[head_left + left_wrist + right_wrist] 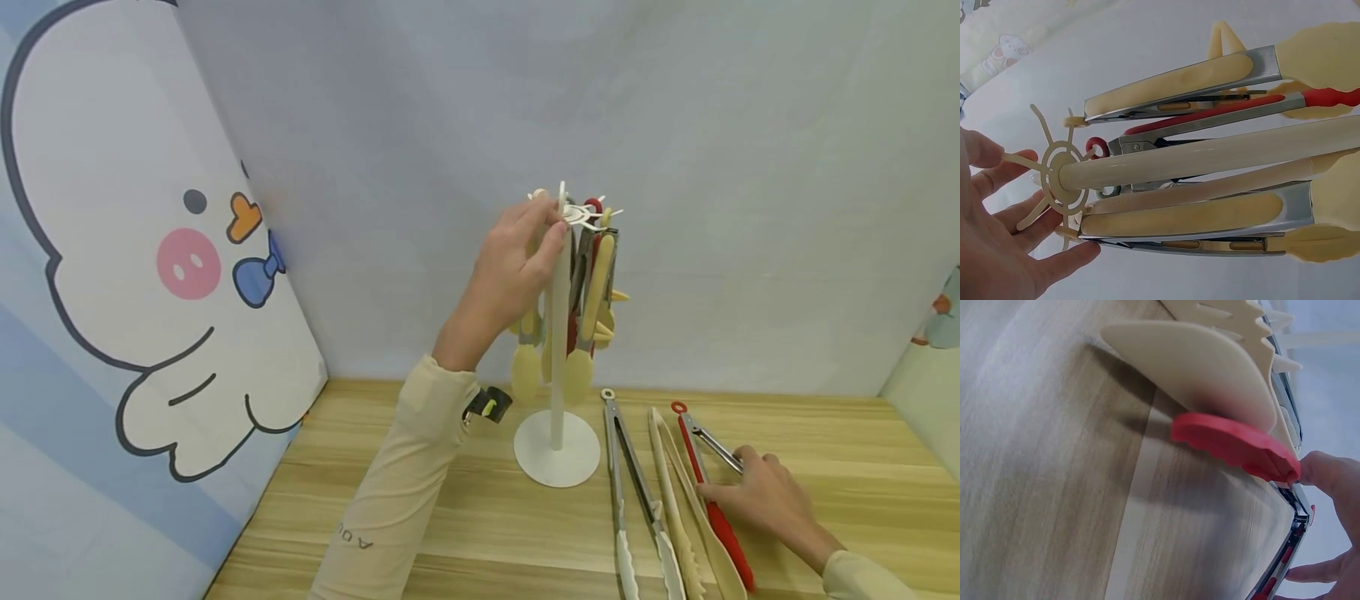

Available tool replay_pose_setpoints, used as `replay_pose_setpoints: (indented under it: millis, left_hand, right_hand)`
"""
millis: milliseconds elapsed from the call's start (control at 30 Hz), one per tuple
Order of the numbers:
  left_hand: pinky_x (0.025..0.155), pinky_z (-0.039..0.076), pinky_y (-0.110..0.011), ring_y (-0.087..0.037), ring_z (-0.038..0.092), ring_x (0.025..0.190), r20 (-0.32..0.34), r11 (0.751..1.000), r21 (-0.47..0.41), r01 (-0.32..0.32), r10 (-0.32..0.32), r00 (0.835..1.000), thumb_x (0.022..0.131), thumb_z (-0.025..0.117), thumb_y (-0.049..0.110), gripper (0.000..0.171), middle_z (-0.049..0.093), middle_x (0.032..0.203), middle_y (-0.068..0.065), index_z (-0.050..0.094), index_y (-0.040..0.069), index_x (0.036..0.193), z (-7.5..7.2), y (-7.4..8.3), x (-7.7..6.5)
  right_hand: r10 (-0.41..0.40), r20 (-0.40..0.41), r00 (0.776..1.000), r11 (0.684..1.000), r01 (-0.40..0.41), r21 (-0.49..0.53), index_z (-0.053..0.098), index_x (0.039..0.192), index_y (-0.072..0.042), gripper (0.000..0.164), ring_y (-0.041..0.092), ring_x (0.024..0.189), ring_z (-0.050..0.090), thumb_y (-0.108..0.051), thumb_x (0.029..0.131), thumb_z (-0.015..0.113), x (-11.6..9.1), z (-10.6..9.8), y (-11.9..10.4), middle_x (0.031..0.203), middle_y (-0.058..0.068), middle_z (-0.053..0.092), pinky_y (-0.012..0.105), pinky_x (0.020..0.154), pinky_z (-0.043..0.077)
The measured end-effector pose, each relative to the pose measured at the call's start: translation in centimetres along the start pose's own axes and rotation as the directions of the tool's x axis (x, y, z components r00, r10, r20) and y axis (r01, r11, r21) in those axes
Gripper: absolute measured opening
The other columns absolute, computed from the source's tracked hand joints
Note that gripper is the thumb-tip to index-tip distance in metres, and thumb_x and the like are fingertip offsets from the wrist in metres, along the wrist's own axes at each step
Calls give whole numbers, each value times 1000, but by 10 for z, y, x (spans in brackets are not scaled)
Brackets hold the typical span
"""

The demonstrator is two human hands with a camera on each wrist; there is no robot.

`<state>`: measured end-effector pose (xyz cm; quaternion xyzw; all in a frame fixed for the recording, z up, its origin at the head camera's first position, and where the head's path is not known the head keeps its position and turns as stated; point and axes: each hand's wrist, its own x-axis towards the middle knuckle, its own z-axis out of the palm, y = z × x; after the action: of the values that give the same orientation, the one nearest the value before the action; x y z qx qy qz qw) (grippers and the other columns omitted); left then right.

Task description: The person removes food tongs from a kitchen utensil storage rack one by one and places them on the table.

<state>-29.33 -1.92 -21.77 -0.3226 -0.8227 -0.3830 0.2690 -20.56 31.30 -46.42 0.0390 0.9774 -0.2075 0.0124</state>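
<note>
At the left, a cartoon panel (112, 208) stands beside a wooden table (360, 500). Right of it, the left hand (513, 250) is raised to the top of a white rack (536, 462). In the left wrist view a prong is seen between thumb and forefinger, apparently pinched, with the other fingers spread behind the neighbouring prongs. Hung tongs (598, 283), mostly pale yellow with some red, are clustered round the pole. Right of the base, white-tipped tongs (613, 467) and then beige tongs (667, 483) are laid on the table, ring ends to the far side. The red tongs (723, 529) are found last in this row, arms apart, grasped from the right by the right hand (768, 496): the thumb is set on the near-left arm, the fingers on the opposite one.

The step in hand is judged to be the taking up of the red tongs while the rack is steadied. The two arms are best squeezed evenly and raised clear of the beige tongs, whose edge is close to the red tip in the right wrist view. The rack should be held lightly, so that it is neither tipped nor its hung tongs knocked loose.
</note>
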Motion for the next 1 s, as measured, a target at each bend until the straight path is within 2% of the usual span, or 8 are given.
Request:
replay_pose_setpoints:
  millis: [267, 433, 533, 733, 900, 1000]
  left_hand:
    - [97, 37, -33, -18, 42, 128, -2, 1000, -8, 28, -28, 1000, 98, 43, 18, 21, 57, 127, -6, 60, 7, 96, 2, -1, 1]
    - [94, 38, -33, -18, 43, 126, -4, 999, -8, 32, -32, 999, 99, 42, 18, 20, 57, 127, -6, 59, 8, 95, 4, -1, 1]
    - [90, 41, -34, -18, 48, 118, 2, 998, -29, 47, -47, 999, 99, 43, 18, 20, 58, 122, -7, 60, 8, 97, 4, -1, 2]
    - [81, 46, -32, -15, 54, 106, 36, 986, -98, 132, -129, 991, 97, 47, 20, 20, 61, 115, -4, 63, 8, 101, -6, 2, 7]
    - [82, 46, -28, -14, 54, 109, 63, 982, -76, 174, -170, 983, 96, 49, 21, 22, 62, 116, -2, 65, 9, 103, -9, 6, 10]
    - [87, 45, -29, -13, 51, 117, 43, 983, -61, 175, -173, 984, 95, 49, 19, 22, 61, 121, -3, 68, 9, 102, -9, 8, 11]
  right_hand:
    - [6, -5, 1000, 1000, -6, -5, 50, 106, 8, 78, 27, 66, 48, -57, 71, 73, 3, 1, 3, 82, 20, 51, 36, 50, 34]
    - [4, 0, 1000, 1000, -4, -3, 49, 104, 8, 77, 27, 65, 46, -58, 71, 73, 4, 1, 4, 79, 19, 49, 35, 49, 33]
    - [8, 11, 1000, 1000, -8, -3, 48, 104, 9, 79, 28, 65, 47, -59, 70, 72, 5, 0, 5, 81, 21, 50, 36, 49, 34]
    - [12, 38, 999, 1000, -11, -19, 46, 111, 13, 90, 31, 68, 51, -63, 69, 71, 8, -2, 6, 85, 26, 51, 40, 50, 38]
    - [28, 39, 999, 999, -27, -27, 48, 106, 11, 87, 30, 66, 49, -63, 68, 71, 10, -2, 8, 81, 23, 50, 42, 50, 37]
    - [37, 44, 998, 999, -36, -32, 49, 100, 8, 82, 31, 65, 49, -64, 68, 71, 12, -2, 8, 79, 21, 49, 43, 50, 37]
